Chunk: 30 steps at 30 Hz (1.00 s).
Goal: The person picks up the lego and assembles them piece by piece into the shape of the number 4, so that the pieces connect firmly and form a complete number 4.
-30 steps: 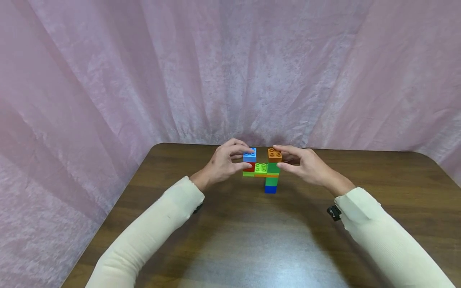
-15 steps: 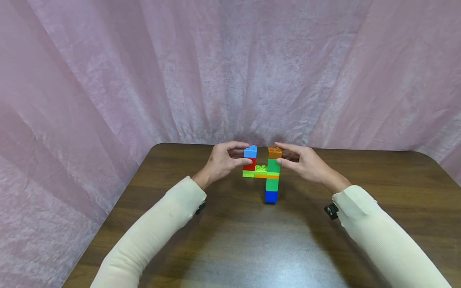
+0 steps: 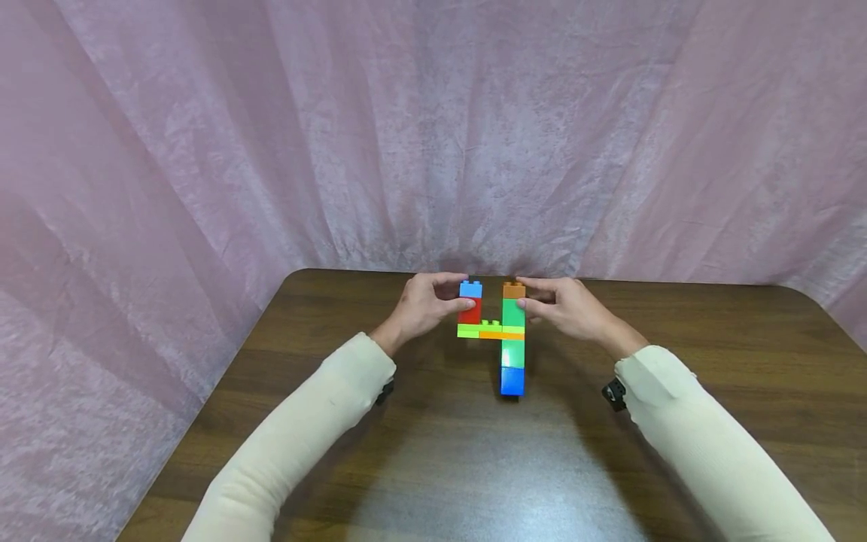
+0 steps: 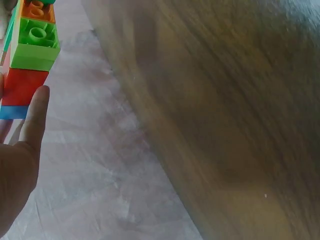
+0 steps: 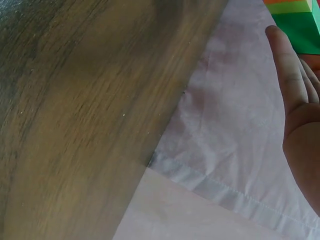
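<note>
A building-block figure shaped like a 4 point(image 3: 512, 352) is held up between both hands in the head view. Its left column has a light blue block point(image 3: 470, 290) over a red block point(image 3: 469, 312). A thin lime and orange crossbar point(image 3: 489, 330) links it to the right column. That column runs from an orange block point(image 3: 514, 290) through green to a blue block point(image 3: 512, 381) at the bottom. My left hand point(image 3: 428, 307) grips the left column, thumb on the red block. My right hand point(image 3: 565, 305) grips the right column, thumb on the upper green block point(image 3: 512, 316).
A brown wooden table point(image 3: 433, 467) lies under the hands, its back edge just behind them. A pink curtain point(image 3: 433, 135) hangs behind the table. Dark wrist cameras point(image 3: 614, 394) sit at both cuffs.
The block figure has tilted so its front faces the head camera more squarely. Its top studs show less and its blue bottom block has come lower in view. Both hands keep their hold.
</note>
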Each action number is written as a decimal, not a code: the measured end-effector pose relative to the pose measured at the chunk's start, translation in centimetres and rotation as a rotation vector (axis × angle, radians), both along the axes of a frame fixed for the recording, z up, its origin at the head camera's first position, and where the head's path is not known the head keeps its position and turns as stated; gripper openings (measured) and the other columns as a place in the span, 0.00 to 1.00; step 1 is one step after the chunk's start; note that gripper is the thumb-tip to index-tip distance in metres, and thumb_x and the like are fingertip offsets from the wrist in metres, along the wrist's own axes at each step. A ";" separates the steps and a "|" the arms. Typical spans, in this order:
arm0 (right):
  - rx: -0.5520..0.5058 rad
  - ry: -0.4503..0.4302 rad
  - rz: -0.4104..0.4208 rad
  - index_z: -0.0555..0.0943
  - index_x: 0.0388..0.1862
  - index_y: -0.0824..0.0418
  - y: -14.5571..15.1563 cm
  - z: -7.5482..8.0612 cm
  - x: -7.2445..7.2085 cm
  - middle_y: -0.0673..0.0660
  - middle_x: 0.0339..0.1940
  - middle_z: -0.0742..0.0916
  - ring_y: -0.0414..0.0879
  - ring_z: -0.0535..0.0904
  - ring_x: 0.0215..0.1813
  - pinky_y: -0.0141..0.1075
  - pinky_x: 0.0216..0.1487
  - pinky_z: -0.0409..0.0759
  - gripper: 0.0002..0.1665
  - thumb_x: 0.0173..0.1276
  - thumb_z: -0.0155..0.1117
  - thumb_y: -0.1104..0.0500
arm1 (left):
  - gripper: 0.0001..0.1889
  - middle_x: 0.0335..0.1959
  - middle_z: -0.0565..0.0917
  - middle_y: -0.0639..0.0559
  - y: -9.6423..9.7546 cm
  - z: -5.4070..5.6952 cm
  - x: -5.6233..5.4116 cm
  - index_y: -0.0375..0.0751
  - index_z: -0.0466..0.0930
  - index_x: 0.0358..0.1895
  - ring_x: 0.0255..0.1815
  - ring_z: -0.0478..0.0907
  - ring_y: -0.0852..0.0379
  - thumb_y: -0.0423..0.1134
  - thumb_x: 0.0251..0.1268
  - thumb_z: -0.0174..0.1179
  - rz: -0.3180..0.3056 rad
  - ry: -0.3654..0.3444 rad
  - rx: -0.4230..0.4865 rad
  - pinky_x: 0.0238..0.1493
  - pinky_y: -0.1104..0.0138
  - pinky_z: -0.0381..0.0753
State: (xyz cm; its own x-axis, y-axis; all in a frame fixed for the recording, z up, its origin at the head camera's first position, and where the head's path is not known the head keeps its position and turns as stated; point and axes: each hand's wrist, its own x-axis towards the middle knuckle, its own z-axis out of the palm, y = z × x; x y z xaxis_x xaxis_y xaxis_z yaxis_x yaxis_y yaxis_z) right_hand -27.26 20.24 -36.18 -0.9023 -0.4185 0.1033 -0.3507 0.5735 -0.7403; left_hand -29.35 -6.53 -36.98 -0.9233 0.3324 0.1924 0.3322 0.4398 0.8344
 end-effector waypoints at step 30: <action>0.089 -0.319 -0.087 0.68 0.68 0.79 -1.7 -2.9 -1.8 0.73 0.56 0.83 0.56 0.88 0.43 0.40 0.41 0.87 0.30 0.75 0.61 0.62 | 0.24 0.50 0.82 0.37 2.0 -3.0 -1.2 0.30 0.76 0.64 0.44 0.84 0.48 0.31 0.65 0.66 0.047 -0.442 -0.040 0.36 0.63 0.87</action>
